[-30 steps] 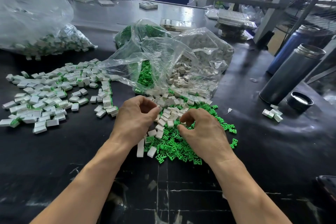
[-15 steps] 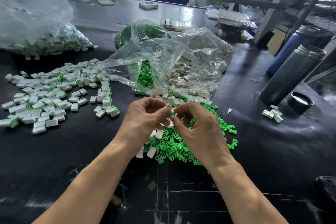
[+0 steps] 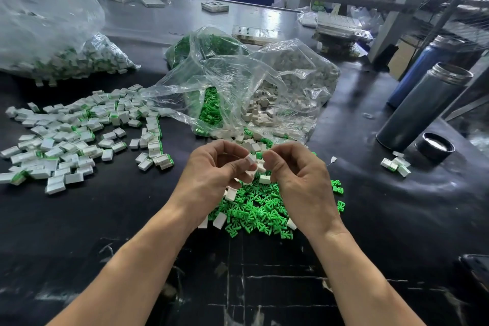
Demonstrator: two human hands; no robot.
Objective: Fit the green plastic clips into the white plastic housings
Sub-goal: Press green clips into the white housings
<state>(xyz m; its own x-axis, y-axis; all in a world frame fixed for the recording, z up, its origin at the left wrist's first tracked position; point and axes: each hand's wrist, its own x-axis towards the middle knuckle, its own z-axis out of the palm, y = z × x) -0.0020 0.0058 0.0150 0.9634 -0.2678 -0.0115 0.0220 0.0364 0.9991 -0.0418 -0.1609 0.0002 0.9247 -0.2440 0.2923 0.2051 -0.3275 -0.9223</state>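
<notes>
My left hand (image 3: pixel 215 171) pinches a small white housing (image 3: pixel 250 159) between thumb and fingers, held above the table. My right hand (image 3: pixel 299 174) faces it with fingertips curled together, pinching a green clip (image 3: pixel 259 155) that is mostly hidden by the fingers. Both hands meet over a loose pile of green clips (image 3: pixel 260 213) mixed with white housings (image 3: pixel 264 179). A spread of assembled white-and-green pieces (image 3: pixel 79 135) lies on the black table to the left.
Open clear bags (image 3: pixel 238 87) of green clips and white housings lie just behind the hands. Another full bag (image 3: pixel 53 42) sits far left. Two metal flasks (image 3: pixel 423 106) and a black lid (image 3: pixel 435 146) stand right, with a few pieces (image 3: pixel 395 165) nearby.
Both hands rose from the pile and came together. The left now holds a white housing and the right brings a green clip against it.
</notes>
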